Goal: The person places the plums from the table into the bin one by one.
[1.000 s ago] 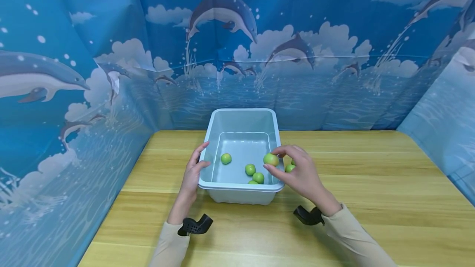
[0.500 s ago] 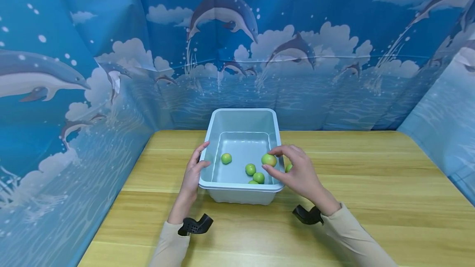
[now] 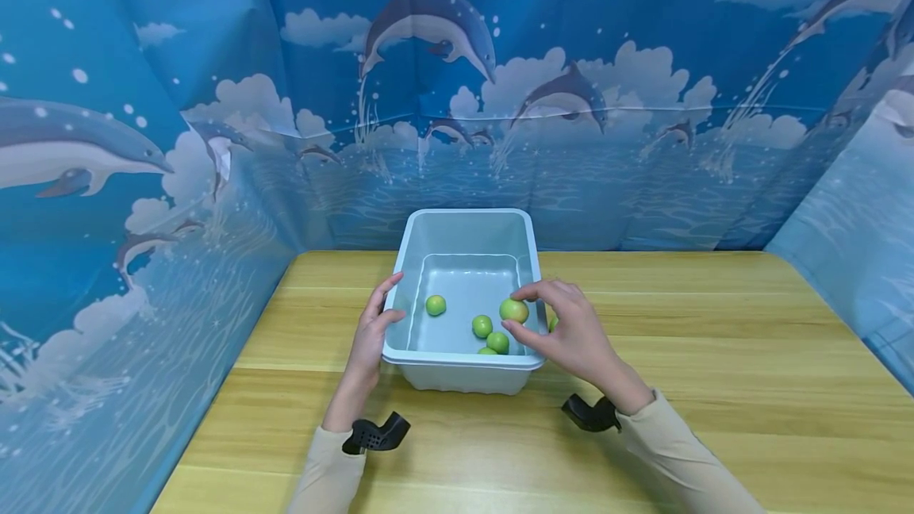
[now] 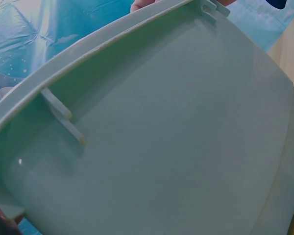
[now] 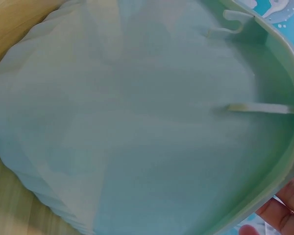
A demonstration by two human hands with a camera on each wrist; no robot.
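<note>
In the head view, a pale blue-green plastic bin (image 3: 464,377) stands on the wooden table. My left hand (image 3: 370,333) holds its left rim, with thumb and a fingertip over the edge. Above the bin's right side, my right hand (image 3: 574,331) pinches a round green fruit with a yellowish side (image 3: 513,311) between thumb and fingers. Inside lie a green fruit (image 3: 435,305) on the left and another (image 3: 481,327) near the middle, with more by the front wall (image 3: 497,343). Both wrist views mostly show the bin's outer wall (image 4: 176,122); fingers (image 5: 279,215) appear beyond its rim.
Just right of the bin, partly behind the right hand, a sliver of green fruit (image 3: 553,324) shows. The wooden table (image 3: 714,363) extends to the right, and a blue dolphin-print sheet (image 3: 457,157) hangs behind and at both sides.
The right hand has shifted slightly left with the pinched fruit, further over the bin. The left hand, the bin and the fruit inside it look unmoved.
</note>
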